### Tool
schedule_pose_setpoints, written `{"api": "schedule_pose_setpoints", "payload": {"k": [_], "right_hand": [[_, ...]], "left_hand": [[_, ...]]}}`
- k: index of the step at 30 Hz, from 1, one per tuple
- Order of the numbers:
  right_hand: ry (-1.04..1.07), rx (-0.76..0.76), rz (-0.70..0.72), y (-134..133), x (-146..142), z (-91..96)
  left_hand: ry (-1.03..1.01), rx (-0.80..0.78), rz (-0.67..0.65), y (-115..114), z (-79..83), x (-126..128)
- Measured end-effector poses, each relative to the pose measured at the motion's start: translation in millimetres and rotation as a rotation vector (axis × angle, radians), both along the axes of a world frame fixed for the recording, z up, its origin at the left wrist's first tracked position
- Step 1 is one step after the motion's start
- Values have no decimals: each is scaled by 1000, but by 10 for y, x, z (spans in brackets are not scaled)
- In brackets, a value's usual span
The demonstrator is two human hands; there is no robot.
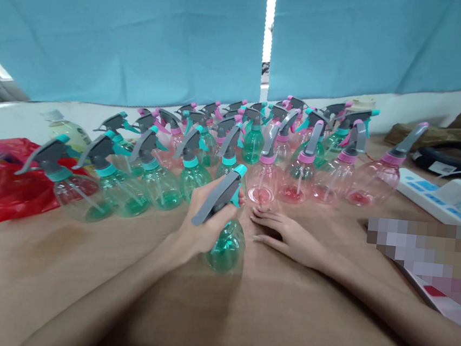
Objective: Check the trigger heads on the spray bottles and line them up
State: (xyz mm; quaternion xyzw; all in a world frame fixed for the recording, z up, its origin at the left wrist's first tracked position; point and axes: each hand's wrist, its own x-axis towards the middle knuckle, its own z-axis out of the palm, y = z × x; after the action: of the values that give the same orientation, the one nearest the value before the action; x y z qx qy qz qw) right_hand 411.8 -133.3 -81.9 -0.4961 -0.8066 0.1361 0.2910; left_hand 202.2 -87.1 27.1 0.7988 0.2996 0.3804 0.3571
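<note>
My left hand [205, 219] is wrapped round the neck of a green spray bottle [226, 249] with a grey and turquoise trigger head. The bottle is close to upright, low over the table or on it; I cannot tell which. My right hand [285, 235] lies with its fingers stretched out on the brown table [282, 314], holding nothing. Just beyond its fingertips stands a pink spray bottle [263, 181]. A front row of green spray bottles [164, 188] stands to the left, and pink ones [334, 177] stand to the right.
More green and pink spray bottles [254, 140] crowd behind the front row. A red plastic bag [12, 190] and a pale-capped bottle [67, 130] are at the left. On the right are a white power strip [428, 195], a black coiled item [456, 156] and a partly blurred flat object [429, 268].
</note>
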Motion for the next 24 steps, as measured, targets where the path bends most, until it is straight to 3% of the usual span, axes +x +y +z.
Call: {"api": "schedule_pose_setpoints", "payload": {"k": [12,24], "right_hand": [[5,4,-9,4,3,-12],[-9,-14,-7,-3,8,5]], "left_hand": [[25,14,1,18,-13,-35],[15,37,81,1,-71,-33]]}}
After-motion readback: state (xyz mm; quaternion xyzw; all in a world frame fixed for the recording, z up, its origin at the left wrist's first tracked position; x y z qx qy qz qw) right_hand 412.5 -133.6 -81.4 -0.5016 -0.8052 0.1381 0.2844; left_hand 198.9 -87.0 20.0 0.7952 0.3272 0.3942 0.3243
